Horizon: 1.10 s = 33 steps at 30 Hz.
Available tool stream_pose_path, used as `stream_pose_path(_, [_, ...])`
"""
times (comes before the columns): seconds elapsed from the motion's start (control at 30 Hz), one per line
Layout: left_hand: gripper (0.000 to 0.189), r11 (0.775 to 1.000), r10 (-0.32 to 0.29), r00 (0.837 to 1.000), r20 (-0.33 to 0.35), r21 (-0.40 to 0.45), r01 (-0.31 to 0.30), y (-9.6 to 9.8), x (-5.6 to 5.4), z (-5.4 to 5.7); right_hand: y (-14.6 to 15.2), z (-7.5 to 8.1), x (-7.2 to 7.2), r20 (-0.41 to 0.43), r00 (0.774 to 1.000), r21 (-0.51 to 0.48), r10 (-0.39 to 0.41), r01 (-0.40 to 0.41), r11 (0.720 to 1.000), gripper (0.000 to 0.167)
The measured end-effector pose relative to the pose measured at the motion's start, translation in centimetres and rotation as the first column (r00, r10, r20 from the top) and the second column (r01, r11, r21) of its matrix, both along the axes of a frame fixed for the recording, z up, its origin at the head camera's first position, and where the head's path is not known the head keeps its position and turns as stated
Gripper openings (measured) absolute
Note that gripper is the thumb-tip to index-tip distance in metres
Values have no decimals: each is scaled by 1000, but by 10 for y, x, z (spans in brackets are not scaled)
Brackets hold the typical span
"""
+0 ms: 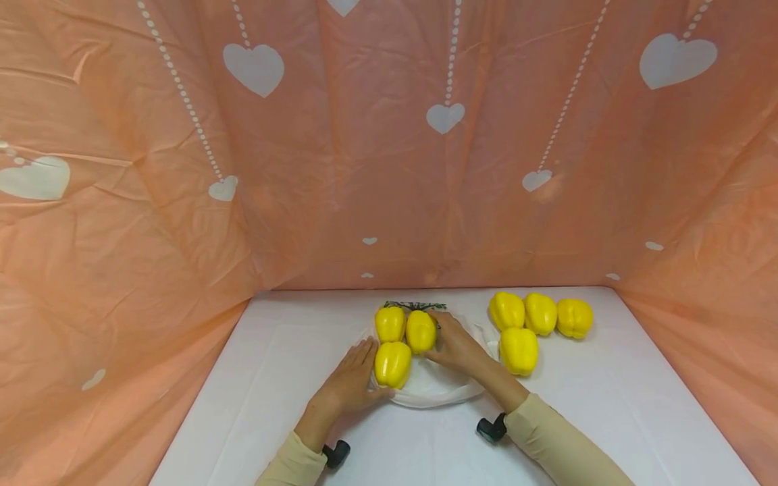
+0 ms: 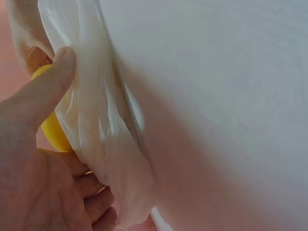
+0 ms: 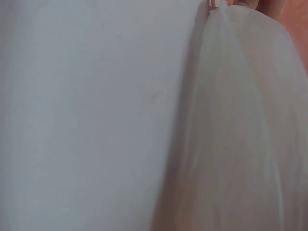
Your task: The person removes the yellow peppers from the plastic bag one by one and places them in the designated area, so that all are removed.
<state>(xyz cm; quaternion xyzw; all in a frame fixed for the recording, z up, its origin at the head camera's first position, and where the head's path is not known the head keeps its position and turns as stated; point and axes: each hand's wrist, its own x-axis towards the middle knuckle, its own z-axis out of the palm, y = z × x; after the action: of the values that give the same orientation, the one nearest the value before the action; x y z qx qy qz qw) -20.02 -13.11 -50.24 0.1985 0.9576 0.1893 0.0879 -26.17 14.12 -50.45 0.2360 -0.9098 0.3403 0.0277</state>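
Observation:
A white plastic bag (image 1: pixel 446 398) lies spread on the table with three yellow bell peppers inside it. My right hand (image 1: pixel 456 344) holds the right-hand bell pepper (image 1: pixel 421 332), fingers at its far side and thumb at its near side. Beside it sit another bell pepper (image 1: pixel 390 325) and, nearer me, a third pepper (image 1: pixel 392 365). My left hand (image 1: pixel 352 378) rests against the bag's left side, fingers extended and thumb stretched along the near edge. In the left wrist view, the thumb (image 2: pixel 53 82) lies on the crumpled plastic. Only the bag's side (image 3: pixel 240 120) fills the right wrist view, with fingertips at its top.
Several more yellow bell peppers (image 1: pixel 541 313) stand grouped on the white table (image 1: pixel 292 337), right of the bag. An orange sheet with white hearts (image 1: pixel 389 169) hangs behind the table and at both sides. Black wrist cameras (image 1: pixel 491 429) sit at both sleeves.

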Motion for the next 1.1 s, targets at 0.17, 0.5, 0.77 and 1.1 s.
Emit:
stream_pose_path(0.17, [110,1000,0,1000,-4,-11,-1,0,-1,-1,-1,-2,-1,19,1000,-2,-22,22,1000,90])
stream_pose_path(0.5, [109,1000,-2,1000,-5,-2,2,0,1,2,-2,-6,-3,14,1000,-4,-25,25,1000,91])
stream_pose_path(0.77, [108,1000,0,1000,1,4,0,1,3,4,3,-7,-1,-12,1000,-18,-10,9,1000,89])
stream_pose_path(1.1, [109,1000,-1,1000,-5,10,1,1,4,5,10,-3,7,-32,999,-42,-8,7,999,92])
